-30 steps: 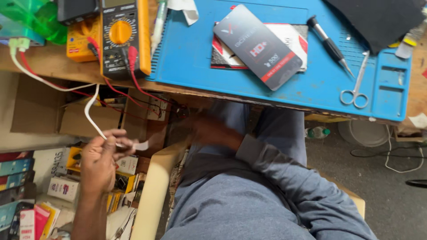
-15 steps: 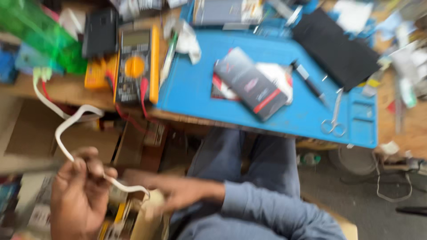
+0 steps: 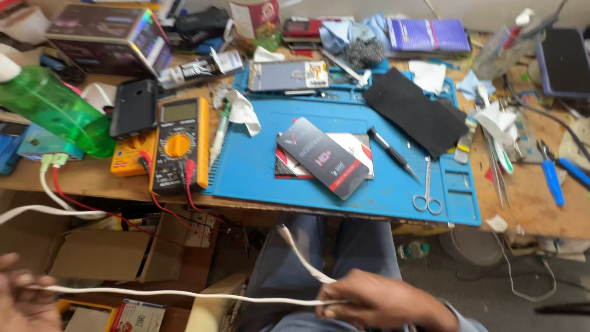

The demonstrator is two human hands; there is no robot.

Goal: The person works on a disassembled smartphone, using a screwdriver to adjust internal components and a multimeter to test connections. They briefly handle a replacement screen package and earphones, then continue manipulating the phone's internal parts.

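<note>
From the head camera, a white cable stretches nearly level across the lap below the bench, between both hands. The right hand pinches it, a free end rising above; the left hand grips it at the frame's edge, fingers blurred.

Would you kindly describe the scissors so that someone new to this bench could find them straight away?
Start at the blue mat covering the middle of the bench. Near its right front corner, just left of the small moulded compartments, lie the scissors, handles toward the person. They are small and all steel, with two ring handles, unlike the black-handled tool beside them.
</note>
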